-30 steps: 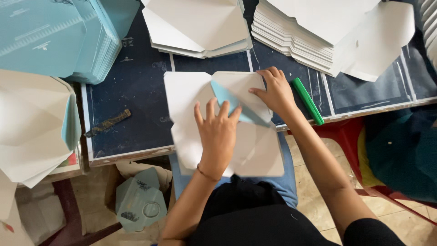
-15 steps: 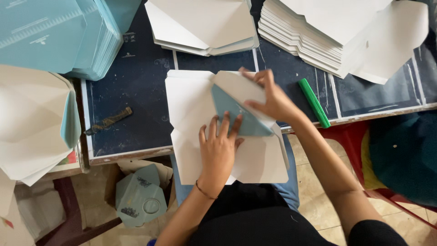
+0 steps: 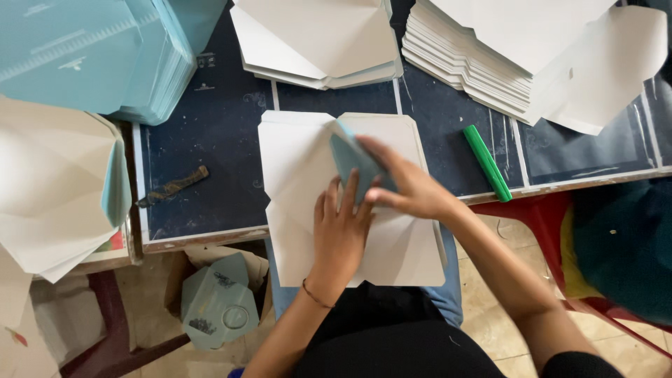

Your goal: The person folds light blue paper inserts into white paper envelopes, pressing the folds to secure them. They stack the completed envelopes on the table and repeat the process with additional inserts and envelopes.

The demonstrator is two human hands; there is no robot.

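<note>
The fingers of the left hand (image 3: 341, 234) lie spread and flat, palm down, pressing on the white paper blank (image 3: 308, 175), a large die-cut sheet with rounded corners and faint diagonal creases, white on the side facing up and teal on the other; the right hand (image 3: 406, 185) has its fingers held together and curved over a folded-in flap (image 3: 350, 157), whose teal underside shows as a slanted wedge, the fingertips pushing it down just above the left hand's fingertips, the two hands touching or nearly so; a thin dark band circles the left wrist; the blank lies half on the dark blue table (image 3: 210, 140) and half over its near edge, above the person's lap; taking the blank as the landmark, a green marker (image 3: 488, 162) lies just to its right, slanted on the table; a small dark tool (image 3: 171, 186) lies to its left, well apart; a short pile of folded white sheets (image 3: 318, 42) sits just beyond its far edge; a tall stack of flat white blanks (image 3: 483, 66) stands beyond it to the right; a stack of teal sheets (image 3: 84, 56) stands far to the upper left; folded white pieces (image 3: 52, 189) with teal edges rest to the left; a pale teal container (image 3: 218, 301) sits on the floor below its left corner.
</note>
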